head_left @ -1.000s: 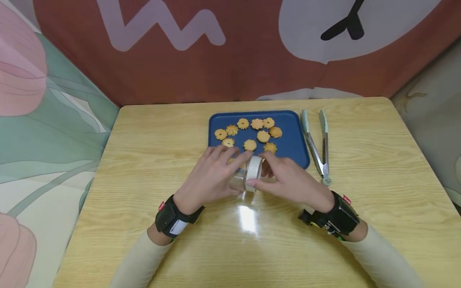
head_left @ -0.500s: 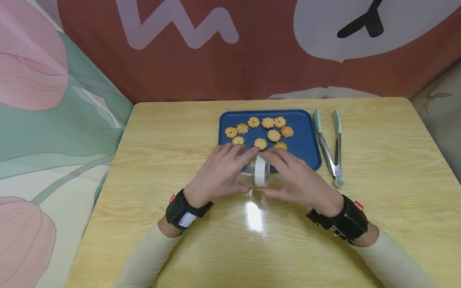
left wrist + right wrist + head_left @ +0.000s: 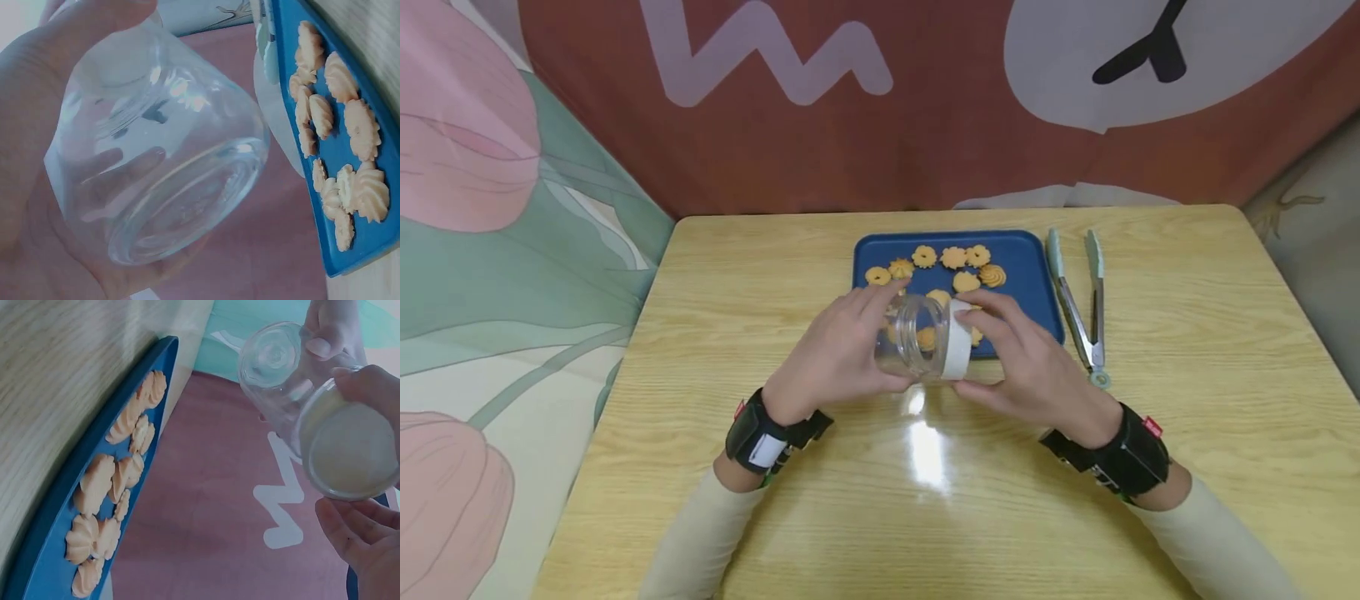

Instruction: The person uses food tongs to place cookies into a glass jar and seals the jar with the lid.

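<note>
Gripping a clear jar (image 3: pixel 912 342) sideways, the left hand (image 3: pixel 835 354) wraps its body; the right hand (image 3: pixel 1026 362) pinches the white lid (image 3: pixel 957 350), seemingly just off the mouth, cookies (image 3: pixel 955 258) beyond the fingers.

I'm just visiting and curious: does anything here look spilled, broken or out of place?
Nothing stands out. The clear jar is held on its side by both hands, empty; the biscuits lie on the blue tray, and the tongs rest beside it.

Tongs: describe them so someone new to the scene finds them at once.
On the wooden table, look just past the right edge of the blue tray of cookies. The tongs lie there untouched: two pale green handles, metal arms meeting at a ring toward the person. They are the only utensil, and neither hand holds them.
</note>
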